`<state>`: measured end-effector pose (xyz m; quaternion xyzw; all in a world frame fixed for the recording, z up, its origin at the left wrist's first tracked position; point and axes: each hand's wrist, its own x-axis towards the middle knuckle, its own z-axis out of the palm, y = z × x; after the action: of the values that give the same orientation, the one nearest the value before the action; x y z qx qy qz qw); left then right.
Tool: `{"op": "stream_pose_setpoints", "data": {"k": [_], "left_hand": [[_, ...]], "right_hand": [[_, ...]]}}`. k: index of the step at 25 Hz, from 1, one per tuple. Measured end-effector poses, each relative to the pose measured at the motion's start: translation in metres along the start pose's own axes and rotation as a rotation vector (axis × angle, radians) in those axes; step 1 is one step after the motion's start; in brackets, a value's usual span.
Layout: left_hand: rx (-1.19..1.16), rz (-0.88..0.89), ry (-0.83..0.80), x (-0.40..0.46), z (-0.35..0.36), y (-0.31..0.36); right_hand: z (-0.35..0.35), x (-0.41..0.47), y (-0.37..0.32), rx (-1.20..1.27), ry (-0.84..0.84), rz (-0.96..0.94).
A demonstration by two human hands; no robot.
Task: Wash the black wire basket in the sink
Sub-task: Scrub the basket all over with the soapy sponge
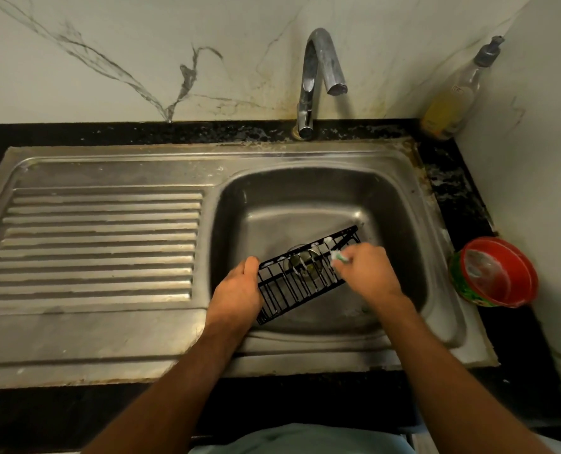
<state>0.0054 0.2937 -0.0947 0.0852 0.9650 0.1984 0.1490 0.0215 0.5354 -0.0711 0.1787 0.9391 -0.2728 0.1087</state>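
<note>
The left hand (pixel 238 286) gripped the near end of the black wire basket (pixel 300 276), held tilted over the sink (pixel 400 204) basin. The right hand (pixel 367 270) pinched a green scrubber (pixel 339 257) against its soapy top rail. Beyond stood the tap (pixel 318 77); rightward, a red tub (pixel 495 273) and soap bottle (pixel 456 96).

Both forearms reach toward 12 o'clock, the left hand (pixel 239 286) curled in a grip, the right hand (pixel 366 268) pinching with fingers bent.
</note>
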Motion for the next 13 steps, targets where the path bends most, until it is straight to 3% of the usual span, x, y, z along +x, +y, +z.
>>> {"op": "stream_pose_setpoints", "data": {"k": [8,13], "left_hand": [[-0.007,-0.016,-0.017,-0.001,-0.004,0.003],[-0.007,-0.015,-0.018,0.0,-0.004,0.003]], "right_hand": [[0.002,0.013,-0.031,-0.034,0.039,-0.06],[0.004,-0.019,0.014,0.061,-0.082,-0.035]]}}
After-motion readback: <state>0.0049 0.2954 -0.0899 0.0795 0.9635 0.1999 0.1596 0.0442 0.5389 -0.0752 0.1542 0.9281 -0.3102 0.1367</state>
